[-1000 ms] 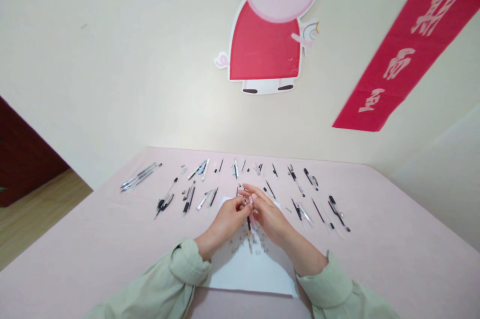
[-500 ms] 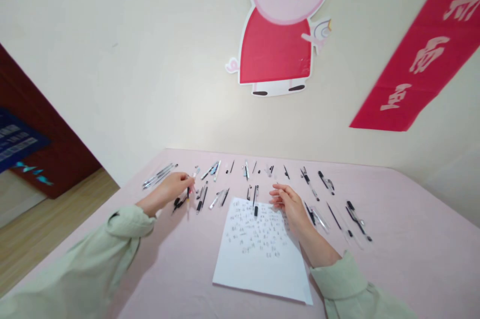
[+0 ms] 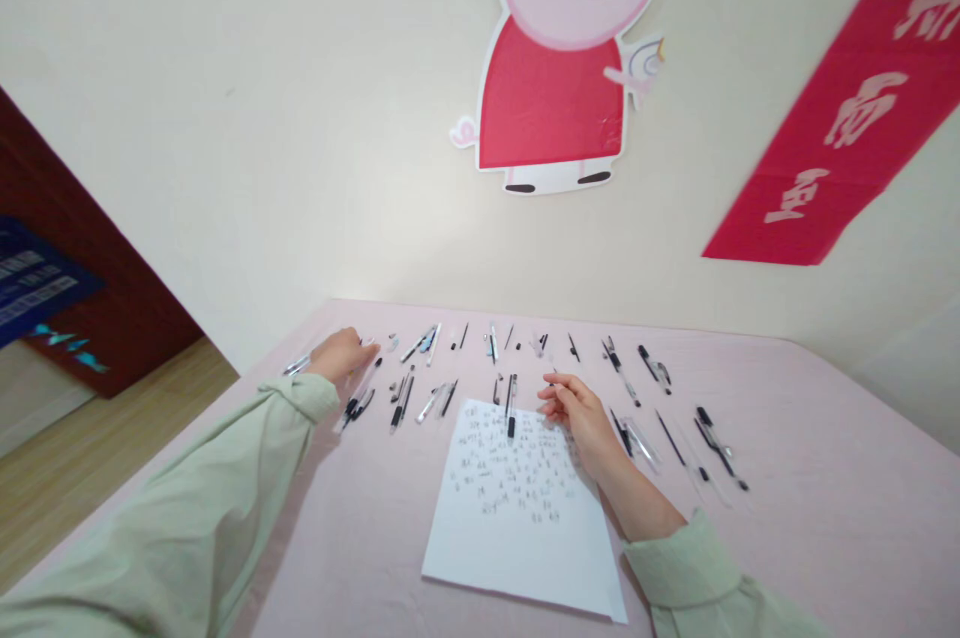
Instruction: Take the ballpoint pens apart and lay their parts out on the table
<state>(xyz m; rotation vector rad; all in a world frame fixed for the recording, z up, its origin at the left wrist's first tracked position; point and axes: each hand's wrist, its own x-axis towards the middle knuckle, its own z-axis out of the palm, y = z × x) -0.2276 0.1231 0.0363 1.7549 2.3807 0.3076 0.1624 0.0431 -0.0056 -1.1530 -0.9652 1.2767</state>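
My left hand (image 3: 343,355) reaches over the far left of the table, its fingers pinched around something too small to make out. Beneath it, silvery pens (image 3: 298,366) are partly covered. Just on the near side of this hand lie a pale pen part with a black end (image 3: 377,362) and black pen pieces (image 3: 360,406). My right hand (image 3: 576,410) hovers by the top right of a handwritten sheet of paper (image 3: 517,558), its fingers half bent and apart, with nothing visible in them. A black-capped pen (image 3: 511,408) overlaps the sheet's top edge.
Two loose rows of pens, refills and caps cross the pink tablecloth (image 3: 360,538), among them blue-white pens (image 3: 431,345) and black pens (image 3: 621,373). More pen parts (image 3: 718,448) lie right of my right hand. A pale wall with a pig cutout (image 3: 555,108) rises behind.
My left hand has moved left and away from me, from the pen pieces toward the silvery pens. My right hand has stayed nearly in place.
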